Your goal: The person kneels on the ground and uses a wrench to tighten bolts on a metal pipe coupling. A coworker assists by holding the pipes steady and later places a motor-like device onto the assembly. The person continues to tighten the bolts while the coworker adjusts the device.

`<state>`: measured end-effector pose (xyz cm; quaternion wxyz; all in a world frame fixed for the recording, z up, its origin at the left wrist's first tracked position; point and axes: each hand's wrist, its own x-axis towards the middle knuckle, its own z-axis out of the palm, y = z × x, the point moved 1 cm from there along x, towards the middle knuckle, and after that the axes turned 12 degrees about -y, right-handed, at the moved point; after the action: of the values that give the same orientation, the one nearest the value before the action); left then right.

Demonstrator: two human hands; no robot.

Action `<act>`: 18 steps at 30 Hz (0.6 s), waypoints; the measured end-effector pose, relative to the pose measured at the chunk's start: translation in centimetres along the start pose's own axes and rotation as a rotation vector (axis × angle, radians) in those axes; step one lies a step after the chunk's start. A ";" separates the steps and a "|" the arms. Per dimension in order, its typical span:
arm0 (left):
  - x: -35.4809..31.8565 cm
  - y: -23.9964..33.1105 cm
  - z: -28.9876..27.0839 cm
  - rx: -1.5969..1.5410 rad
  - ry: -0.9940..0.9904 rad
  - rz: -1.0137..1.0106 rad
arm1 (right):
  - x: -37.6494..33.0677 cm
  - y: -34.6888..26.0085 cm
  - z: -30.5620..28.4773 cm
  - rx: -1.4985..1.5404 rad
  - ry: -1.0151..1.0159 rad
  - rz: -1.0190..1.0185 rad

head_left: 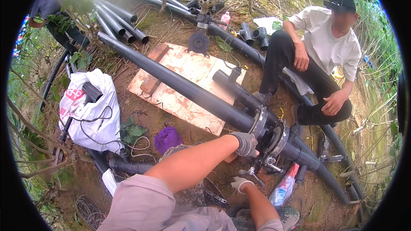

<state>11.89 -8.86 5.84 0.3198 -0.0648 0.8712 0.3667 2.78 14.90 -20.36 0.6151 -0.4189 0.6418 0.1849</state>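
My left hand (246,144), in a grey work glove, is at the near side of a ring clamp (258,124) around a long black plastic pipe (184,85). Its fingers are curled, and what they hold is hidden. My right hand (241,185), in a white glove, is lower down, fingers partly spread, with nothing visible in it. Just beyond it is a metal clamp handle (253,174). A second ring clamp (277,140) stands beside the first, around a black pipe piece (299,153). A black tee fitting (234,86) lies beyond the long pipe.
A person (325,47) in a white shirt sits at the right, and another (49,8) stands at the far left. A dirty board (188,68) lies under the pipe. Around are a white sack (92,115), a purple cloth item (168,140), stacked black pipes (117,21) and a black disc (198,42).
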 end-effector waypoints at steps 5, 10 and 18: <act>2.7 -2.3 1.0 -0.086 0.174 0.050 | -9.9 -5.3 -2.7 -0.213 -0.145 -0.035; 0.8 -4.5 -2.9 -0.485 1.255 0.117 | -18.7 -6.8 -5.1 -0.293 0.051 -0.190; -0.9 -8.5 -1.9 -0.924 0.740 -0.007 | -24.0 -1.9 -6.1 0.040 0.425 -0.174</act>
<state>14.60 -16.45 2.35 -0.0656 -0.3237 0.6746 0.6602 -2.22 16.63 3.89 0.4880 -0.4899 0.7220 0.0260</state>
